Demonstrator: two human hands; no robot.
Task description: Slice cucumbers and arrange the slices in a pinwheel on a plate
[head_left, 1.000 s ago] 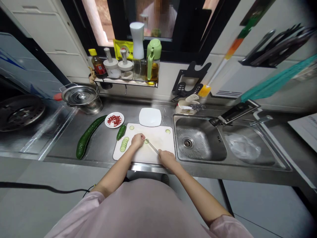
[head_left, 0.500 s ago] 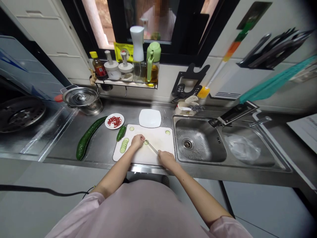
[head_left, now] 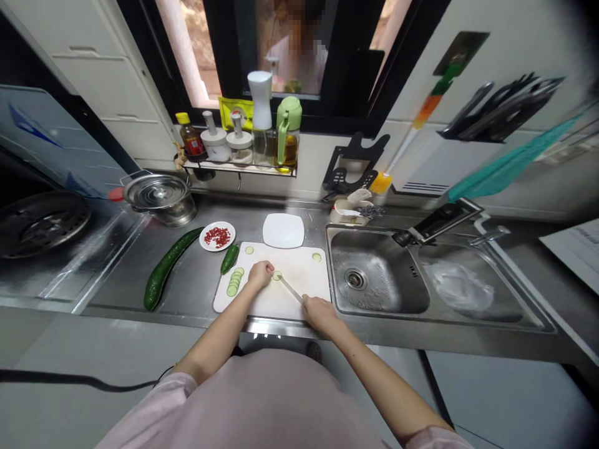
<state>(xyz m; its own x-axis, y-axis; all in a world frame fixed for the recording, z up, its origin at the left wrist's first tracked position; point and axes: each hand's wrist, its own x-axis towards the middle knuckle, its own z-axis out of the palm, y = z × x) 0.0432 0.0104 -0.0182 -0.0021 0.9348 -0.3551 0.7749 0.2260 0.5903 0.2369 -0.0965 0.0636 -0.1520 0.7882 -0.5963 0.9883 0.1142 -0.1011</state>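
Observation:
My right hand (head_left: pixel 321 313) grips a small knife (head_left: pixel 291 289) over the white cutting board (head_left: pixel 285 308). The blade's tip meets a round cucumber slice (head_left: pixel 276 275) near the board's middle. Just left of that slice, my left hand (head_left: pixel 261 274) has its thumb and fingers pinched together; whatever they hold is too small to make out. Overlapping cucumber slices (head_left: pixel 235 282) form a row at the left of the board. One slice (head_left: pixel 249 250) lies at the upper left corner, another (head_left: pixel 317 257) at the upper right. A cut cucumber piece (head_left: pixel 229 259) rests by the left edge.
A long whole cucumber (head_left: pixel 166 272) and a plate (head_left: pixel 204 242) of chopped red bits lie left of the board. Behind it is a white square dish (head_left: pixel 283 231). A double sink (head_left: pixel 379 305) adjoins on the right. A lidded pot (head_left: pixel 175 211) stands back left, near a seasoning rack (head_left: pixel 243 169).
The camera view has tilted slightly upward, so the scene sits lower. More of the cucumber slice by the knife tip shows now. Both hands keep nearly the same places.

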